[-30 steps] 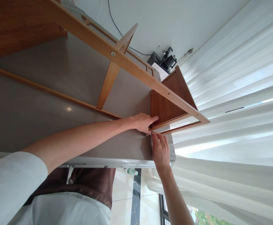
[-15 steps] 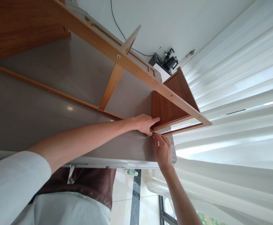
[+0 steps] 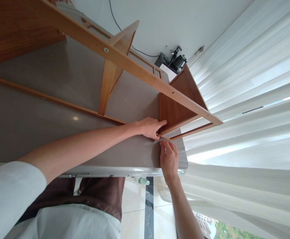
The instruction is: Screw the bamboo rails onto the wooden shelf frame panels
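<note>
A wooden shelf frame (image 3: 137, 71) with long rails and cross boards lies on its side on the grey table (image 3: 132, 152). My left hand (image 3: 150, 127) is wrapped around the frame's near right corner, thumb against the reddish end panel (image 3: 177, 108). Close beside it, my right hand (image 3: 169, 157) is closed in a pinch just below the same corner. A small dark piece shows at its fingertips, too small to name. The middle board (image 3: 107, 84) stands between the two rails, with a screw head in the upper rail at its end.
Black appliances (image 3: 177, 61) stand on a dark box past the table's far end. White curtains (image 3: 244, 139) hang close on the right. A plastic bottle (image 3: 142, 181) is on the floor below the table's front edge. A black cable (image 3: 115, 18) runs along the wall.
The view has shifted slightly, and more of the middle board's face shows. My right hand has turned a little at the corner; my left hand keeps its hold.
</note>
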`<action>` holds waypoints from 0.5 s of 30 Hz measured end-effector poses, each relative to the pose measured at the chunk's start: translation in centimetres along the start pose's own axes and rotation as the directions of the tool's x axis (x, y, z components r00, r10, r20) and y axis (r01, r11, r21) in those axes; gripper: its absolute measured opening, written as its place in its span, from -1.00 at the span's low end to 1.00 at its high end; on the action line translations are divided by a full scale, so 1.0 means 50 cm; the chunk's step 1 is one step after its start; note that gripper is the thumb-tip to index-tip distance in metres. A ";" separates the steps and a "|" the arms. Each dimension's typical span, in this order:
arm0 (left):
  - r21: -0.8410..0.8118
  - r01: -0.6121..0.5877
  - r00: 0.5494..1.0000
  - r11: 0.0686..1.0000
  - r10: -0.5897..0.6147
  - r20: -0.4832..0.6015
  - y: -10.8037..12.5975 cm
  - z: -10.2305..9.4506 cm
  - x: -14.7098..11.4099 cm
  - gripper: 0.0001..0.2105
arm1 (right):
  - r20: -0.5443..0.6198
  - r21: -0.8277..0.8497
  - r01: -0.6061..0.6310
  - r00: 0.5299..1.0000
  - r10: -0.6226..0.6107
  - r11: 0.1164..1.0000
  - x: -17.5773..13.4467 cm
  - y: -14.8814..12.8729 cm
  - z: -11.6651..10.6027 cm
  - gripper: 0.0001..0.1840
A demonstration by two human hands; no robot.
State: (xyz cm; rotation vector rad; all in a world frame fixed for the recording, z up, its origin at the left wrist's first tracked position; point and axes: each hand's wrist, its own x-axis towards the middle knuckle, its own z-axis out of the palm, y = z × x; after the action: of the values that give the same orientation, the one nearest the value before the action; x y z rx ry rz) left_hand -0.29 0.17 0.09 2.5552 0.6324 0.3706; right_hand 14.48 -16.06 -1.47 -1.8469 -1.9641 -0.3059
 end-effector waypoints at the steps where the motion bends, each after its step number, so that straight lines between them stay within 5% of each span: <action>1: 0.000 0.002 1.000 1.000 -0.002 0.001 -0.001 0.001 0.001 -0.45 | 0.009 -0.016 0.009 1.000 -0.009 1.000 -0.003 -0.003 -0.004 -0.68; 15: 0.008 -0.015 1.000 1.000 0.015 -0.011 -0.001 0.003 0.001 -0.47 | -0.046 -0.107 0.095 0.994 -0.100 0.990 -0.002 0.014 0.004 -0.69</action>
State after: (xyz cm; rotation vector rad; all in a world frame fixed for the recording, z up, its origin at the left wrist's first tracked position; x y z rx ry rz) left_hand -0.22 0.18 -0.08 2.5683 0.6208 0.3882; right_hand 15.16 -15.99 -1.76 -1.7904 -2.0428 -0.4901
